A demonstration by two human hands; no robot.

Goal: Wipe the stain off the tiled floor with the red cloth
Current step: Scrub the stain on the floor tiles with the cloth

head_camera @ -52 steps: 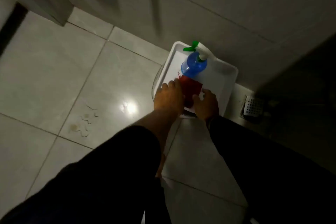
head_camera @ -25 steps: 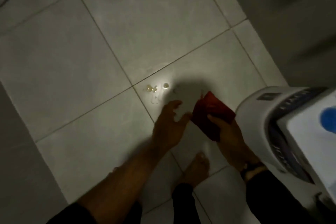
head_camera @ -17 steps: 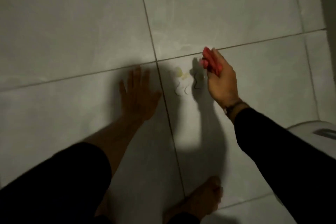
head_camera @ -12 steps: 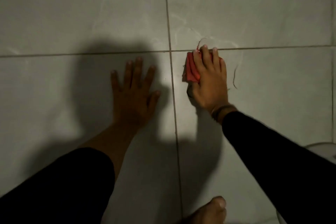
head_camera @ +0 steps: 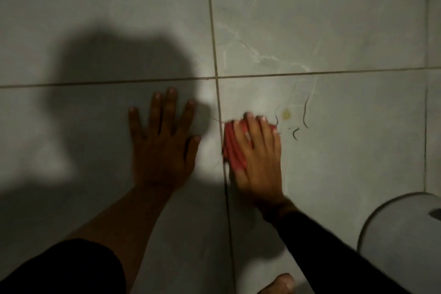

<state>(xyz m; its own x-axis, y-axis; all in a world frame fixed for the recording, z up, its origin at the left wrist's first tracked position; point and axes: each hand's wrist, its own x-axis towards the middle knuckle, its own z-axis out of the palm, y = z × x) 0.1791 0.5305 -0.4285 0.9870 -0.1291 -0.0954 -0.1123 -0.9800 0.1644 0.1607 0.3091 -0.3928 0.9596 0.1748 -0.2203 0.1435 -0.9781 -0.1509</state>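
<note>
**Red cloth pressed to the tile beside a yellow spot**

Head view: the tiled floor [head_camera: 334,19] is made of large, smooth, pale grey squares with faint marble-like veining, split by thin dark grout lines that cross just above the hands. The left hand [head_camera: 164,148] lies flat on the tile left of the vertical grout line, palm down, fingers spread wide, holding nothing. The right hand [head_camera: 255,157] lies palm down on the red cloth [head_camera: 232,148], fingers stretched over it and pinning it to the floor just right of that grout line. The cloth is bunched into soft lengthwise folds, its long axis running away from the person along the grout line; its left edge is blurred. The stain [head_camera: 286,114] is a small yellowish blot with thin dark curved streaks around it, just beyond the fingertips and uncovered. A rounded pale container [head_camera: 401,234] sits at lower right. A bare foot [head_camera: 279,285] shows at the bottom edge.
</note>
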